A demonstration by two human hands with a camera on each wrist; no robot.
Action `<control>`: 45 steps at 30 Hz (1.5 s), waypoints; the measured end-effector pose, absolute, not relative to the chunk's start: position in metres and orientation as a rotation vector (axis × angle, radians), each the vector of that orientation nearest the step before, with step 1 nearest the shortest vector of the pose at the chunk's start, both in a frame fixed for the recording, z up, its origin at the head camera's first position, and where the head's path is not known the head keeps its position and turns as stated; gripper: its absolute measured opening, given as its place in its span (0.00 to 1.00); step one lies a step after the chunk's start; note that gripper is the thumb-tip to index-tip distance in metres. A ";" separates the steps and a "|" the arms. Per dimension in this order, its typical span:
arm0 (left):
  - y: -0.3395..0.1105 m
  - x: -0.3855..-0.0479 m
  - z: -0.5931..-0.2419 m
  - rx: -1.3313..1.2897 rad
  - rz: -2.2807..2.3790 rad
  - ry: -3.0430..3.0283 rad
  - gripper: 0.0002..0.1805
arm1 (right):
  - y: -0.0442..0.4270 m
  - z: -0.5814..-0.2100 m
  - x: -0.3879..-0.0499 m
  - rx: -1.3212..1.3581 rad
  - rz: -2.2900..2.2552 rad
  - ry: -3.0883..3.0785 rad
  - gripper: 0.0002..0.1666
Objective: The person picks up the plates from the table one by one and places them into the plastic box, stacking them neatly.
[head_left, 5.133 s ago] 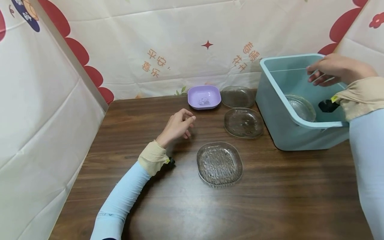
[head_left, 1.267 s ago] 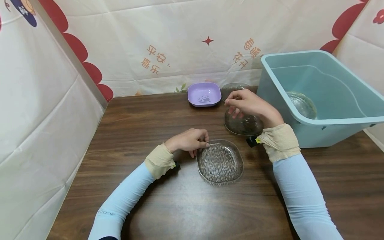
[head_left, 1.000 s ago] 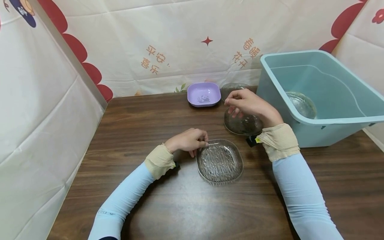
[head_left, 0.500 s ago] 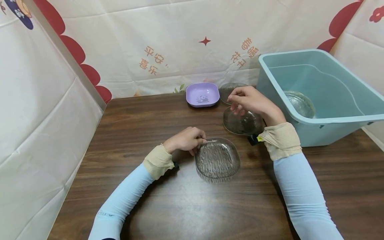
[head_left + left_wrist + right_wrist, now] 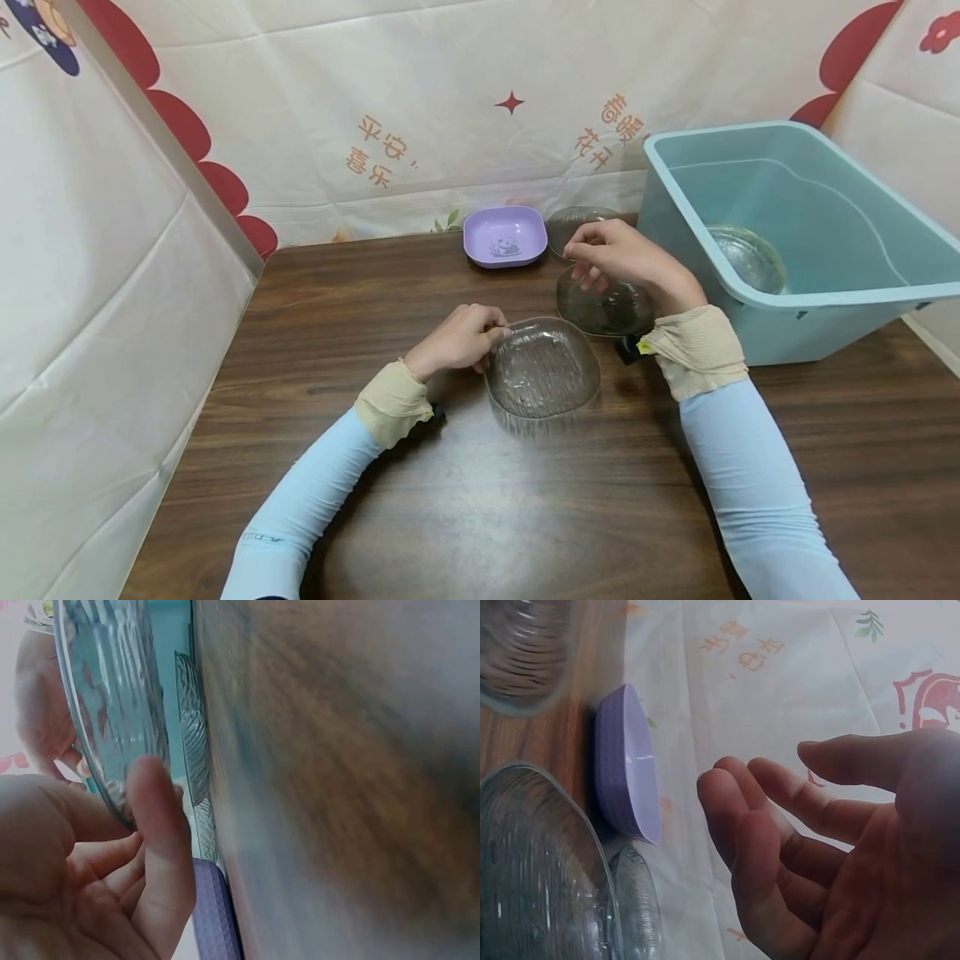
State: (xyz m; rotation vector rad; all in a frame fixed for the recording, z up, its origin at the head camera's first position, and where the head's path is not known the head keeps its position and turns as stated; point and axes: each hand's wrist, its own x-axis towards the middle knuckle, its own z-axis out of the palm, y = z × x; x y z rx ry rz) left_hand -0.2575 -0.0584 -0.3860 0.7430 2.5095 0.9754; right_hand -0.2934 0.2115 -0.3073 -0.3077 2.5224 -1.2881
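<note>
A clear, ribbed glass dish is raised slightly off the table at centre. My left hand pinches its left rim between thumb and fingers; the left wrist view shows the thumb pressed against the glass. My right hand hovers over a second clear dish and partly covers it. In the right wrist view, that hand's fingers curl loosely around nothing. Behind stands a third clear dish, beside a purple dish with a panda print.
On the right stands a large blue-green tub with a round, clear dish inside. A printed white cloth hangs behind and at the sides of the brown wooden table.
My right hand has come out from over the tub, leftward above the clear dishes. My left hand has reached the nearest clear dish, taken its rim, and just lifted it.
</note>
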 end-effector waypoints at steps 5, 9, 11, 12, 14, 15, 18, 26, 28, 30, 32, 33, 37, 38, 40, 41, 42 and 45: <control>-0.060 -0.259 -0.387 0.693 1.023 2.602 0.10 | 0.206 -0.313 -0.294 -0.304 -1.251 2.479 0.15; -0.061 -0.261 -0.387 0.649 1.073 2.637 0.10 | 0.201 -0.318 -0.295 -0.310 -1.163 2.465 0.17; -0.062 -0.262 -0.386 0.640 1.100 2.649 0.09 | 0.198 -0.320 -0.295 -0.320 -1.125 2.447 0.19; -0.062 -0.262 -0.386 0.638 1.108 2.657 0.09 | 0.196 -0.320 -0.295 -0.327 -1.108 2.435 0.19; -0.062 -0.263 -0.385 0.635 1.123 2.668 0.09 | 0.193 -0.322 -0.294 -0.328 -1.083 2.410 0.21; -0.062 -0.263 -0.385 0.635 1.129 2.673 0.09 | 0.192 -0.322 -0.294 -0.327 -1.072 2.398 0.22; -0.063 -0.264 -0.384 0.632 1.141 2.683 0.09 | 0.190 -0.324 -0.293 -0.322 -1.054 2.367 0.23; -0.064 -0.266 -0.385 0.597 1.225 2.718 0.08 | 0.187 -0.329 -0.290 -0.296 -1.148 2.242 0.32; -0.065 -0.267 -0.385 0.590 1.241 2.740 0.08 | 0.185 -0.330 -0.290 -0.314 -1.170 2.221 0.31; -0.065 -0.267 -0.384 0.588 1.239 2.759 0.09 | 0.184 -0.332 -0.291 -0.343 -1.171 2.211 0.29; -0.066 -0.268 -0.384 0.595 1.218 2.784 0.09 | 0.183 -0.334 -0.293 -0.379 -1.153 2.201 0.28; -0.066 -0.269 -0.383 0.599 1.207 2.793 0.09 | 0.183 -0.336 -0.294 -0.398 -1.141 2.196 0.28; -0.067 -0.270 -0.383 0.609 1.173 2.812 0.10 | 0.182 -0.339 -0.295 -0.445 -1.095 2.178 0.27; -0.067 -0.271 -0.383 0.607 1.173 2.814 0.09 | 0.182 -0.339 -0.295 -0.452 -1.087 2.176 0.26; -0.068 -0.271 -0.383 0.606 1.176 2.825 0.09 | 0.181 -0.339 -0.295 -0.466 -1.087 2.167 0.24; -0.068 -0.272 -0.383 0.605 1.180 2.831 0.09 | 0.181 -0.339 -0.295 -0.471 -1.088 2.164 0.24; -0.069 -0.272 -0.383 0.604 1.186 2.836 0.09 | 0.180 -0.339 -0.295 -0.477 -1.092 2.160 0.23; -0.070 -0.272 -0.383 0.595 1.216 2.842 0.08 | 0.180 -0.338 -0.295 -0.490 -1.105 2.156 0.21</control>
